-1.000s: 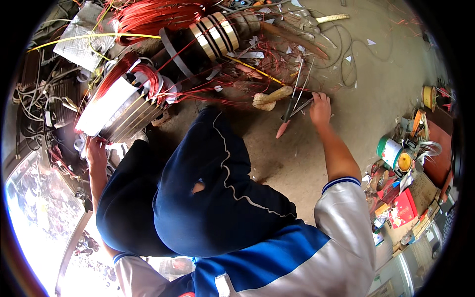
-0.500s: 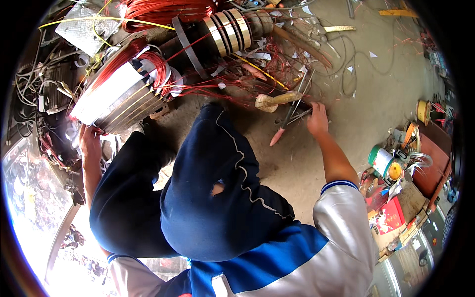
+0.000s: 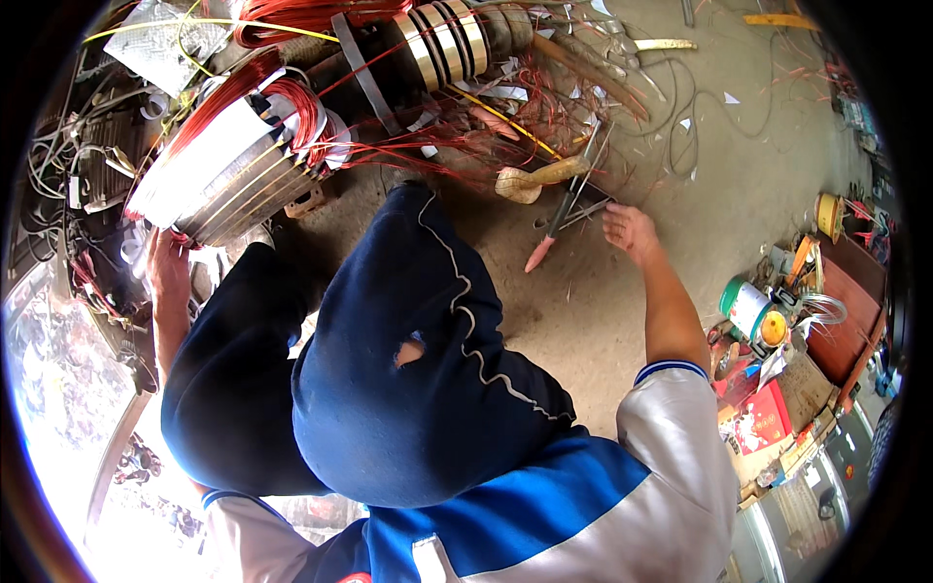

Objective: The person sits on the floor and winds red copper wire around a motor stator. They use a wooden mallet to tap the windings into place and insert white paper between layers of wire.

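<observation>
Motor stator and hand tools on a workshop floor

A ribbed silver motor stator (image 3: 219,175), its ends bulging with red copper windings, lies tilted on its side, the left hand (image 3: 170,272) resting against its lower end. Thin metal tools with a pink-tipped handle (image 3: 559,219) lie crossed on the bare concrete, just beside the spread fingers of the right hand (image 3: 630,231).

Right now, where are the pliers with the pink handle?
In the head view, the pliers lie on the ground just left of the right hand, below the copper wires.
</observation>
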A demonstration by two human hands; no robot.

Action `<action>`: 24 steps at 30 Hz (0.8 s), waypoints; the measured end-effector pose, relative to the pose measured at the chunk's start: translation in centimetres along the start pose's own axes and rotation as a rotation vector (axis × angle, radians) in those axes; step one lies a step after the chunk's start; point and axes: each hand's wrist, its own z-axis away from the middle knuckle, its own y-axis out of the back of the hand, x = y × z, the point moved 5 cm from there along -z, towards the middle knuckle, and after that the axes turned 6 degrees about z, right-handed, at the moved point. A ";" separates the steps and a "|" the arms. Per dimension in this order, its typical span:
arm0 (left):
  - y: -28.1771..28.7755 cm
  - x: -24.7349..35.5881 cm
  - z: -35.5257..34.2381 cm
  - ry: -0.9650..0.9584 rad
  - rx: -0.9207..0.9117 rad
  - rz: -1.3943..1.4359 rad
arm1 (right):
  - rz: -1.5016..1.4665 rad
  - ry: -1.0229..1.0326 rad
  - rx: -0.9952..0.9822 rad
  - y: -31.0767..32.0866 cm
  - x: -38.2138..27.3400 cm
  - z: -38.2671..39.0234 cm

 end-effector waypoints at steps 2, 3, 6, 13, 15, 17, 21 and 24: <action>-1.3 -1.2 -0.3 0.036 -0.034 -0.006 | -0.058 0.030 -0.069 1.5 -0.8 0.7; -1.2 -1.2 -0.1 0.038 -0.033 -0.011 | 0.233 0.153 -0.018 2.0 -1.5 0.0; -2.7 -0.7 0.0 0.010 -0.032 -0.022 | 0.997 0.487 0.203 2.4 -2.5 -1.9; -1.3 -1.5 0.7 0.009 0.067 -0.008 | 1.527 0.655 0.541 -2.4 -3.9 2.3; -2.3 -1.4 0.5 -0.001 0.033 0.009 | 1.612 0.628 0.557 -1.7 -3.4 1.9; -3.7 0.5 1.2 0.006 0.066 -0.062 | 1.671 0.609 0.506 -2.4 -2.7 1.3; -6.0 0.5 1.9 0.034 0.085 -0.011 | 1.653 0.817 0.551 3.3 -0.7 1.0; -5.8 0.1 2.3 0.001 0.095 0.004 | 1.537 0.953 0.699 7.7 -0.5 3.9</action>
